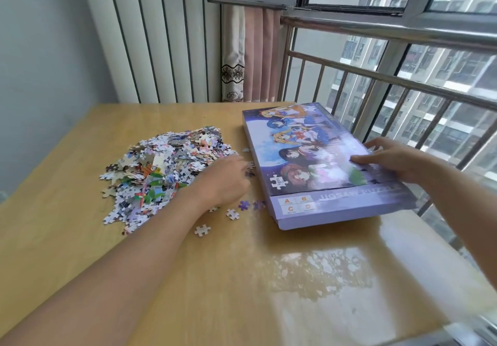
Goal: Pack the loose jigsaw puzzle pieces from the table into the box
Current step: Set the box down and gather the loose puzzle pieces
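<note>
A large heap of loose jigsaw pieces (164, 168) lies on the left half of the wooden table (188, 278). A few stray pieces (231, 213) sit between the heap and the box. The purple puzzle box (317, 162), lid on and printed with cartoon figures, lies flat at the right. My left hand (226, 181) rests at the heap's right edge with its fingers curled down among the pieces; I cannot see whether it holds any. My right hand (395, 160) lies on the box lid near its right edge, fingers spread and fairly straight.
A metal railing (376, 82) and windows run along the table's right side. A curtain (250, 55) hangs behind the far edge, next to a ribbed white panel (161, 36). Sunlight glares on the near right tabletop.
</note>
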